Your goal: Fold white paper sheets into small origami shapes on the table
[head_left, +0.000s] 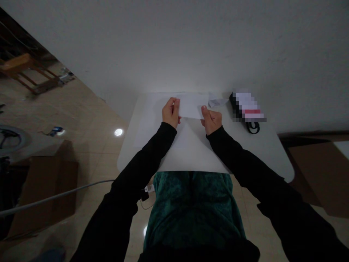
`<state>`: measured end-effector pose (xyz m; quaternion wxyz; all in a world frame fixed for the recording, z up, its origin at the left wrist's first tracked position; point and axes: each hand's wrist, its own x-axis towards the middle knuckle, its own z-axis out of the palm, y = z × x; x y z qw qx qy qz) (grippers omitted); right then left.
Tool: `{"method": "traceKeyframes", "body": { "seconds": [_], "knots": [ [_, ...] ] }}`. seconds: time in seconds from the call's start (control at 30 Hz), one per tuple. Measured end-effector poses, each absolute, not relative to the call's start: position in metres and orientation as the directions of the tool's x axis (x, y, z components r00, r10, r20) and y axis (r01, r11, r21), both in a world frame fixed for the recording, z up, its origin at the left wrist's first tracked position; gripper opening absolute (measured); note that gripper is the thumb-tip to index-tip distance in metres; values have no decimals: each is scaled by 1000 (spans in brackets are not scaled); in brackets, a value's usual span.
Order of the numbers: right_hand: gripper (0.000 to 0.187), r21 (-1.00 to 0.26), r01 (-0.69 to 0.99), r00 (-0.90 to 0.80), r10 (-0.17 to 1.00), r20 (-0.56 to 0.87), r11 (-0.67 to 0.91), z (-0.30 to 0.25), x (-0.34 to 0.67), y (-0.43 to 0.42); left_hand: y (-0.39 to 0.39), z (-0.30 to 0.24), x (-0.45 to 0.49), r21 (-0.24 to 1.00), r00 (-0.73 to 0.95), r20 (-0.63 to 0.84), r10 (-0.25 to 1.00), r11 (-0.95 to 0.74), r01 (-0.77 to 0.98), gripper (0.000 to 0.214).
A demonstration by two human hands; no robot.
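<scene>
A folded white sheet of paper [191, 105] is held above the far part of a white table [261, 153]. My left hand [171, 113] pinches its left edge, fingers closed on the paper. Gripping the lower right corner is my right hand [211, 119], thumb up against the sheet. Both arms wear black sleeves. Another white paper piece [217, 100] lies just behind the held sheet, on its right.
A black object with a blurred-out label [247, 109] and a black loop lies at the table's back right. A white wall stands behind. A cardboard box [43, 189] and a grey cable are on the tiled floor at left, a wooden chair far left.
</scene>
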<state>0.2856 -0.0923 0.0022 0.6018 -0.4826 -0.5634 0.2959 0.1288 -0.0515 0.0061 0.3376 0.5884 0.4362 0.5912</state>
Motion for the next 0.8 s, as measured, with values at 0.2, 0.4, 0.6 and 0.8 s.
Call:
{"method": "traceKeyframes", "body": {
  "seconds": [0.2, 0.4, 0.6, 0.8],
  "knots": [
    [63, -958, 43, 21, 958, 285, 284, 7, 279, -98, -40, 11, 114, 907, -87, 413, 906, -401, 134, 46],
    [47, -937, -186, -113, 941, 318, 294, 22, 296, -92, -36, 13, 104, 899, -19, 417, 909, -409, 157, 37],
    [52, -969, -222, -282, 943, 174, 113, 20, 298, -90, -32, 7, 104, 919, 13, 365, 931, -363, 152, 23],
    [61, -951, -309, -367, 925, 99, -21, 15, 300, -85, -34, 9, 104, 921, -16, 363, 932, -356, 160, 23]
  ]
}}
